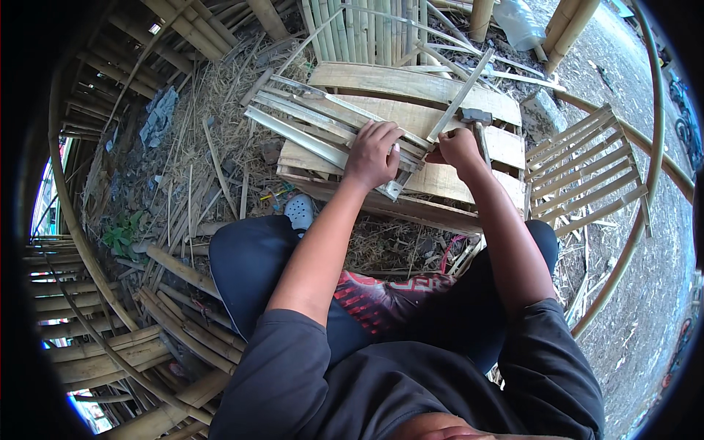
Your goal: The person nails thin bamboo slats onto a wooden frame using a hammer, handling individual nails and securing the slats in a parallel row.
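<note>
A partly slatted frame of bamboo strips (293, 139) lies on a low wooden crate (411, 86) in front of me. My left hand (375, 152) rests over its right part, fingers curled round the slats. Beside it, my right hand (460, 152) is closed, its fingertips pinched together at the frame's right end. What they pinch is too small to make out. From next to those fingertips a loose bamboo strip (462, 94) slants up and away to the right. A hammer (476, 116) lies on the crate just beyond my right hand, its handle partly hidden behind the wrist.
A slatted bamboo panel (587, 170) leans at the crate's right side, near a concrete block (543, 114). Upright bamboo slats (367, 35) and a clear plastic bottle (518, 26) are at the back. Bamboo poles (187, 330) and dry scraps cover the ground on the left.
</note>
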`<state>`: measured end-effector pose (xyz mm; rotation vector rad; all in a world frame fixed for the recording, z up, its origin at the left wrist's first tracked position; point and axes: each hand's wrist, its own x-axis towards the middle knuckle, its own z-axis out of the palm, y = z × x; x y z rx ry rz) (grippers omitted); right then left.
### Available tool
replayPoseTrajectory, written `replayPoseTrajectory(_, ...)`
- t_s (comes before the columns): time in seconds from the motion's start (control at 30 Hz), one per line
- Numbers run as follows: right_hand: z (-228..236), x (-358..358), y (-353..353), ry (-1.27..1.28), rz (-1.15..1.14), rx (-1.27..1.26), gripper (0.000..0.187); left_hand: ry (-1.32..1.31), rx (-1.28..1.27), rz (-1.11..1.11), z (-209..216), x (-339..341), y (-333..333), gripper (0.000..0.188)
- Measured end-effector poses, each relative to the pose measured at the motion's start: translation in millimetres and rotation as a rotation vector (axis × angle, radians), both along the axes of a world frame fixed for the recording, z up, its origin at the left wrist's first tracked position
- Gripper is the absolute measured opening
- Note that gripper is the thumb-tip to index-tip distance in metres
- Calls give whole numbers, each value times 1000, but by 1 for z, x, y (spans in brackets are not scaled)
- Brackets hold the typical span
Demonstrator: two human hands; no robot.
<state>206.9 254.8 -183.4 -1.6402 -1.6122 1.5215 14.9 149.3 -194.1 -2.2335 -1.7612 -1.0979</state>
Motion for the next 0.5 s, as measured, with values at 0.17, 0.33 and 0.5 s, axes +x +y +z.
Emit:
replayPoseTrajectory(0.17, 2, -5, -5, -9, -4, 8, 34, -37, -19, -18, 0, -1, 0, 29)
replayPoseTrajectory(0.33, 2, -5, -6, -103, 22, 105, 29, 28, 14, -9, 0, 0, 3, 27)
replayPoseTrajectory(0.5, 8, 2, -6, -111, 51, 204, 22, 94, 24, 8, 1, 3, 5, 20)
